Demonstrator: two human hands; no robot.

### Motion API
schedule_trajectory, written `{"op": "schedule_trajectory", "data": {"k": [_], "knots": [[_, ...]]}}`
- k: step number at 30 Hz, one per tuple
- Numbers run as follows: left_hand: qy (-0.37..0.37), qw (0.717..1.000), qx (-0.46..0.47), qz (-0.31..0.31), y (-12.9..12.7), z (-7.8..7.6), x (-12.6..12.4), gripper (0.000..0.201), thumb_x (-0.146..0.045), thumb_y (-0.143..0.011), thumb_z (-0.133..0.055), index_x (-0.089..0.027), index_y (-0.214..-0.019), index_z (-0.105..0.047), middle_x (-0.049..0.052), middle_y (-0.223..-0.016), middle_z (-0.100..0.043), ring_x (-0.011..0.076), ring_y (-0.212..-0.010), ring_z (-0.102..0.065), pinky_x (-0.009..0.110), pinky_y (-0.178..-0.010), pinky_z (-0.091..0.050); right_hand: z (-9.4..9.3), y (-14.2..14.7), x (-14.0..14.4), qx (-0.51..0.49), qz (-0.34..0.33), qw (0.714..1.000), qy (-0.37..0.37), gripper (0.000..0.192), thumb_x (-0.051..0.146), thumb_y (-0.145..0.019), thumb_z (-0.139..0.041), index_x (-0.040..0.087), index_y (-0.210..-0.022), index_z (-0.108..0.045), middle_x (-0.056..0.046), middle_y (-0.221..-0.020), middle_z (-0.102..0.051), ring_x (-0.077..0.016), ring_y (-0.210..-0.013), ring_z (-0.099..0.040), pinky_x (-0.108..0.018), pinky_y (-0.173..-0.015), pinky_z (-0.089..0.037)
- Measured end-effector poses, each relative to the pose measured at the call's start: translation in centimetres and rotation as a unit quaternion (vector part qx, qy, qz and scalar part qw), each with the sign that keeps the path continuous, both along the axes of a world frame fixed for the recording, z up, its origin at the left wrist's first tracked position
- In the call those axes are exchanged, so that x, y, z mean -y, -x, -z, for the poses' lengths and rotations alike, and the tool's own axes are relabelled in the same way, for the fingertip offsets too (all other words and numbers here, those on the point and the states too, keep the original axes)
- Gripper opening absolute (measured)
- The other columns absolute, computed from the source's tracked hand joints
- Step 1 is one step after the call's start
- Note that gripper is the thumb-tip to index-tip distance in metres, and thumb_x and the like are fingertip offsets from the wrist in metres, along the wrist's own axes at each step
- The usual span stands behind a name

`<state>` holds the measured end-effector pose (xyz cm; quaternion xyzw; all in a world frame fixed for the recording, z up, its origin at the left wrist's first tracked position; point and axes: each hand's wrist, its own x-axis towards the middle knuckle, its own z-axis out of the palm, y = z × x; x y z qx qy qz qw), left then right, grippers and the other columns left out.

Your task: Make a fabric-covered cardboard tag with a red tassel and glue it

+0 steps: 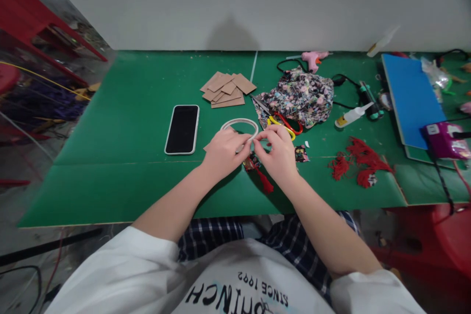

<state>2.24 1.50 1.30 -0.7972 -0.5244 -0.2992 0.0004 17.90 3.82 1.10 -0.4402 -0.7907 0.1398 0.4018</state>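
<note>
A thin whitish ring, which looks like a roll of tape (240, 121), stands between my hands above the green table. My left hand (224, 152) is closed around its near side. At the ring's right edge my right hand (276, 153) has thumb and forefinger pinched together, and the fingertips hide what lies between them. Below the fingers lies a small floral fabric piece with a red tassel (265, 181), partly covered by my hands. Just beyond my right hand are scissors (286, 125) with red and yellow handles. A floral scrap (301, 153) lies to its right.
A phone (182, 130) lies left, brown card pieces (228, 89) behind. Floral cloth (301, 95), a pink glue gun (313, 60), a white glue bottle (349, 117) and red tassels (362, 159) are right. Further right are a blue board (412, 98) and a purple box (443, 141).
</note>
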Motion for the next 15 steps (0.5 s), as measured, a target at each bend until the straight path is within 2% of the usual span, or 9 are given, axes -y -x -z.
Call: {"op": "schedule_trajectory", "data": {"k": [8,12,15], "knots": [[-0.096,0.995,0.012,-0.03,-0.26,0.29,0.05,0.021,-0.028,-0.085,-0.05,-0.016,-0.079,-0.066,0.003,-0.069,-0.067,0.0149,-0.066,-0.056,0.029,-0.065,-0.041,-0.17,0.43,0.22,-0.028,-0.018,0.999,0.035,0.008,0.02,-0.078,-0.052,0.019,-0.072,-0.056,-0.003,-0.074,-0.058,-0.016,-0.076,-0.054,-0.03,-0.071,-0.046],[-0.132,0.991,0.004,-0.034,-0.29,0.46,0.11,0.014,-0.025,-0.083,-0.054,-0.017,-0.08,-0.066,0.001,-0.069,-0.068,0.0151,-0.067,-0.056,0.03,-0.068,-0.039,-0.18,0.6,0.42,-0.06,-0.015,0.994,0.092,0.007,0.019,-0.077,-0.053,0.019,-0.071,-0.056,-0.002,-0.072,-0.058,-0.0139,-0.071,-0.055,-0.027,-0.066,-0.046],[-0.14,0.99,-0.005,-0.032,-0.34,0.46,0.14,0.012,-0.023,-0.082,-0.056,-0.018,-0.084,-0.066,0.0,-0.069,-0.068,0.0156,-0.069,-0.055,0.031,-0.07,-0.038,-0.12,0.6,0.49,-0.064,-0.011,0.992,0.105,0.007,0.02,-0.078,-0.053,0.019,-0.072,-0.057,-0.002,-0.072,-0.059,-0.0139,-0.071,-0.055,-0.026,-0.064,-0.046]]}}
